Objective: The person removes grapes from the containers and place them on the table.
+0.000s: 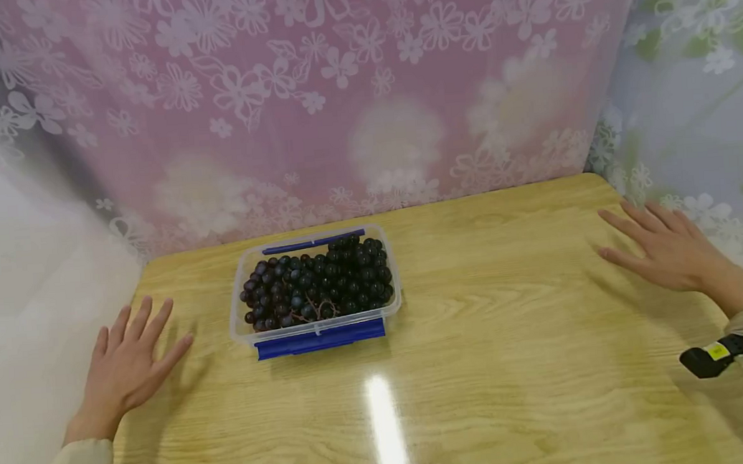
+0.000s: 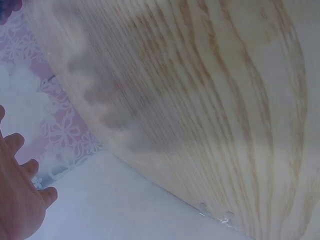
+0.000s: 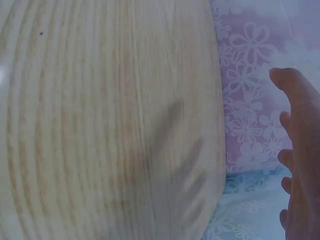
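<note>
Dark purple grapes [image 1: 323, 282] on reddish stems fill a clear plastic container [image 1: 238, 320] on the wooden table. Its lid is off the top, and blue clip flaps [image 1: 321, 340] hang out along the near side. To the left of the container, my left hand [image 1: 125, 368] is held over the table edge with fingers spread and nothing in it. Far to the right, my right hand [image 1: 670, 247] hovers above the table's right side, fingers spread, also holding nothing. Both wrist views catch the hands, the left hand [image 2: 20, 195] and right hand [image 3: 302, 150], beside bare wood.
The wooden table [image 1: 497, 367] has a bright light reflection [image 1: 388, 432] near its front. A pink floral curtain [image 1: 338, 119] hangs along the back edge. Pale floral fabric [image 1: 700, 115] hangs at right, and white sheeting [image 1: 26, 285] at left.
</note>
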`<state>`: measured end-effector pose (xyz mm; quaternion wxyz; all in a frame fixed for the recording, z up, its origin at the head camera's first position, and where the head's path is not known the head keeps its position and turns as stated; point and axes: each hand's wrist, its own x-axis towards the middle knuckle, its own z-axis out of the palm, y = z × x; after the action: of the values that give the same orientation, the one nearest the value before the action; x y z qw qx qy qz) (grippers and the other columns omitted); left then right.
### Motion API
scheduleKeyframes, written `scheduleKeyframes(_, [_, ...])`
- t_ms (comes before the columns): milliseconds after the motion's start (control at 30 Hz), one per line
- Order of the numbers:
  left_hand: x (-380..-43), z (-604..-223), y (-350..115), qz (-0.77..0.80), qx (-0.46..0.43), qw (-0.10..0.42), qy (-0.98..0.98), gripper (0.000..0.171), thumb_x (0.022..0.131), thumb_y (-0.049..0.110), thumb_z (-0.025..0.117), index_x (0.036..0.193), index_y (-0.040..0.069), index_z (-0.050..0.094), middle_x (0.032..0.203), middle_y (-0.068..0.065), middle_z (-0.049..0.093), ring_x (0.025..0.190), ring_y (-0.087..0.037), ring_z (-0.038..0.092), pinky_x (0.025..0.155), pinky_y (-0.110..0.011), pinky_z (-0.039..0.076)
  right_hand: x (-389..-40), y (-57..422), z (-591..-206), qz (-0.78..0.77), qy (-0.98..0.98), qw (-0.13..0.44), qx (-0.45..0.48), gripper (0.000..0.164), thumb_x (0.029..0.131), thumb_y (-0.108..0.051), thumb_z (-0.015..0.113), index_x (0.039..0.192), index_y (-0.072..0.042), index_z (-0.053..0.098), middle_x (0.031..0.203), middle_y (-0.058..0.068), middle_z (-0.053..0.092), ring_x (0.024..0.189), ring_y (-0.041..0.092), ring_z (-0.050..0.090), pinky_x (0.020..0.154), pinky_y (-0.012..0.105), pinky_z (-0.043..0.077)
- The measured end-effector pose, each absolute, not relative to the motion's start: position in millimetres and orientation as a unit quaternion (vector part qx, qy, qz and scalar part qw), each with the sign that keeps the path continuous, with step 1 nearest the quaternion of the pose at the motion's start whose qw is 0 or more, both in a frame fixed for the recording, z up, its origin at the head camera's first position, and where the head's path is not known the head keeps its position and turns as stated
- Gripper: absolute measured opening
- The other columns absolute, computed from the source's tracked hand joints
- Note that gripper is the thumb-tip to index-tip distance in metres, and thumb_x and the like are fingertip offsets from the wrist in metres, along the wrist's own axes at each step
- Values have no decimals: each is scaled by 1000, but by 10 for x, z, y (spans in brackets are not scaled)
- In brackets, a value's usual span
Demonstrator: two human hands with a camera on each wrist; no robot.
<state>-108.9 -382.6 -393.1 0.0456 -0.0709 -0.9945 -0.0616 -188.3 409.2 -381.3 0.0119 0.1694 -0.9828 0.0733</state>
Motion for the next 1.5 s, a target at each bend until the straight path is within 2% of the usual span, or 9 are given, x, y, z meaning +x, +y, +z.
scheduleKeyframes(500, [-1128,-3884,-3806,-54,-87,67,-992,75,97,52,45,156,24,9,159,-15,2,142,-42,-4,106,-65,-9,-1992,3815,-3611,45,-982,4,186,76,97,-48,49,156,-27,5,158,17,-3,141,41,-11,105,64,-12])
scheduleKeyframes(767, [-1136,-3814,-3728,-56,-95,76,-991,74,96,52,46,156,26,11,158,-15,8,142,-40,-2,108,-62,-8,-2003,3690,-3588,36,-981,-1,191,77,97,-50,48,156,-29,4,159,14,-3,141,38,-14,106,62,-15])
scheduleKeyframes(1067, [-1191,-3756,-3607,-47,-123,89,-987,74,96,52,48,156,25,13,159,-10,6,143,-38,0,109,-62,-4,-1995,3549,-3560,37,-978,8,203,77,96,-51,48,156,-29,4,159,14,1,142,38,-10,106,62,-12])
scheduleKeyframes(1267, [-1241,-3727,-3578,-32,-140,102,-984,74,96,51,49,155,23,16,158,-14,14,142,-39,7,109,-64,3,-2002,3426,-3552,37,-978,0,208,77,96,-53,47,155,-30,4,159,14,1,142,39,-8,106,62,-14])
scheduleKeyframes(1500, [-1254,-3702,-3539,-34,-151,94,-983,73,96,51,48,156,23,15,158,-14,11,143,-38,6,110,-62,1,-2016,3265,-3535,42,-975,4,219,76,96,-53,48,156,-29,7,159,15,6,142,41,-2,107,62,-11])
